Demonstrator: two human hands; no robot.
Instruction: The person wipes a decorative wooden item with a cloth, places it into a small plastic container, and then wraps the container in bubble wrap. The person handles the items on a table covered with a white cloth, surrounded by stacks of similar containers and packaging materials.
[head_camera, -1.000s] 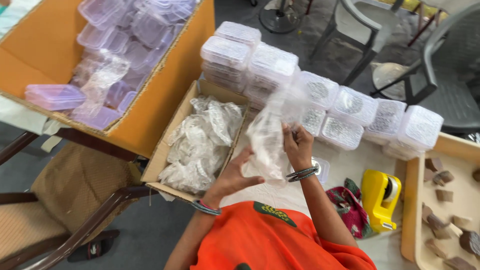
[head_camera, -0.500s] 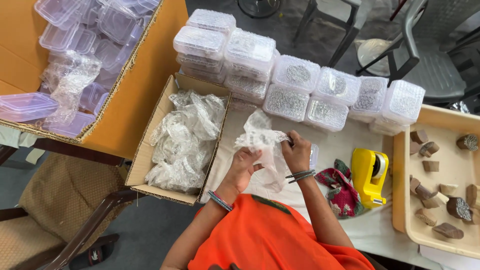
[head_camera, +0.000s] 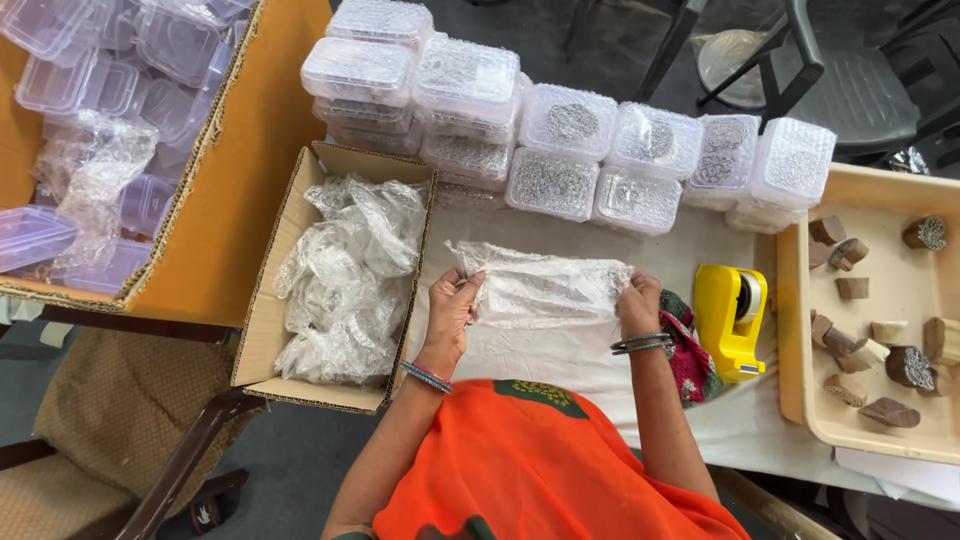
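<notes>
A sheet of bubble wrap (head_camera: 545, 285) is held stretched flat over the white-covered desk (head_camera: 520, 350), one end pinched by the left hand (head_camera: 452, 305), the other by the right hand (head_camera: 638, 303). Looks like the spreading-out step; a wooden block (head_camera: 888, 412) would probably be needed next.

The tray (head_camera: 800, 340) was cut off by the right edge, the big carton (head_camera: 200, 250) by the left and top. The table under the wrap (head_camera: 545, 285) was hidden. Contents of the far boxes (head_camera: 575, 150) were blurred by bubble wrap.
</notes>
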